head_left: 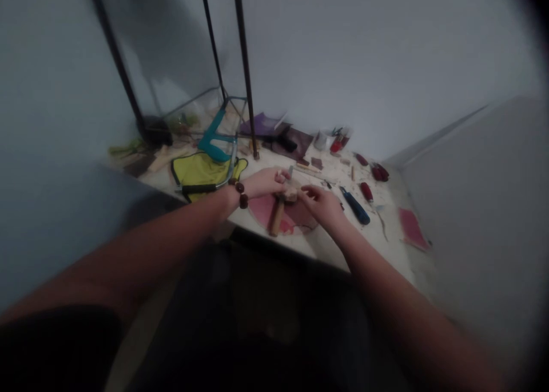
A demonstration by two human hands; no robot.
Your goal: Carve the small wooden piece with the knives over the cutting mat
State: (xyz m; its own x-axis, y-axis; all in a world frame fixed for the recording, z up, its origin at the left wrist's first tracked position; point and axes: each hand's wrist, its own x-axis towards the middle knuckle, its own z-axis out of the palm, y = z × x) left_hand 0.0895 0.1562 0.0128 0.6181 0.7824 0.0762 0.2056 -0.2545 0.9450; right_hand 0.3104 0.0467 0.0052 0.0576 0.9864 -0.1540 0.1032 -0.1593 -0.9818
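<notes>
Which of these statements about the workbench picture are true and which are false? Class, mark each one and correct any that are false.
1. A dark bead bracelet sits on the person's right wrist. False: it is on the wrist of the left hand.
2. A wooden handle lies across a round pink sheet below the hands. True.
3. The right hand grips the blue-handled tool. False: that tool lies apart from the hand, to its right on the bench.
4. A yellow pouch lies left of the hands, next to a teal saw frame. True.
</notes>
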